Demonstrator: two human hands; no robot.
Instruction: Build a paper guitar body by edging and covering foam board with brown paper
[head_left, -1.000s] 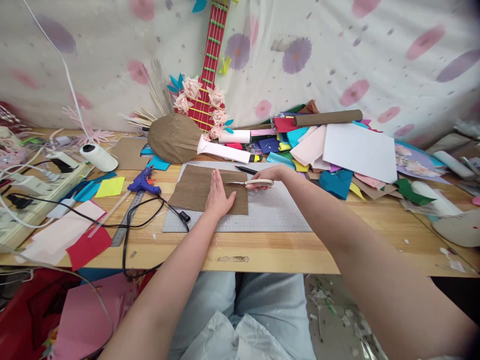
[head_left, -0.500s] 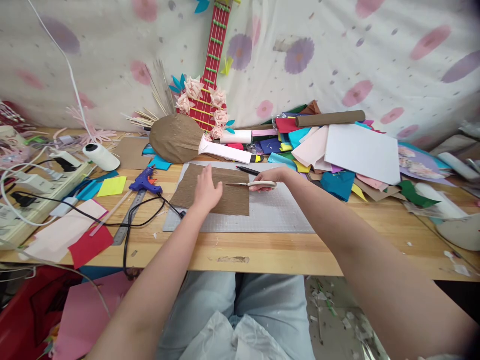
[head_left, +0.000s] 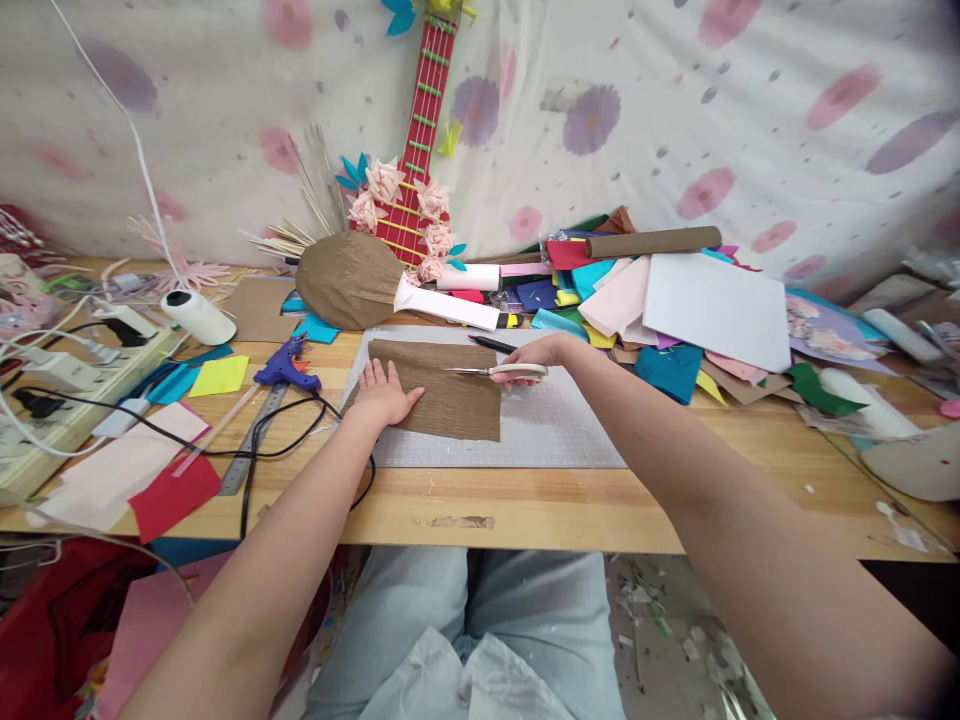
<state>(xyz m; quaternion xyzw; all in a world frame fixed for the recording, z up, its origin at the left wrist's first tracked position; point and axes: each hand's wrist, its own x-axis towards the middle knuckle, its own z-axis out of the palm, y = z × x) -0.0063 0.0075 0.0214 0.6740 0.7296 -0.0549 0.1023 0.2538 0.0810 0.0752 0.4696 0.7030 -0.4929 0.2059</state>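
Note:
A sheet of brown crepe paper lies on the grey cutting mat in front of me. My left hand rests flat on the paper's left part, fingers spread. In my right hand is a pair of scissors with pale handles, its blades pointing left over the paper's right half. Whether the blades touch the paper I cannot tell. Just behind the scissors lies a black pen. A rounded, brown-covered body with a white neck lies beyond the mat.
A blue glue gun and a metal ruler lie left of the mat, a black cable looping beside them. Coloured paper and a white board pile up at right. A red, flower-trimmed toy guitar leans at the back.
My left hand has slid left across the crepe paper and now lies flatter. The paper's lower left has shifted slightly. My right hand still holds the scissors in nearly the same place.

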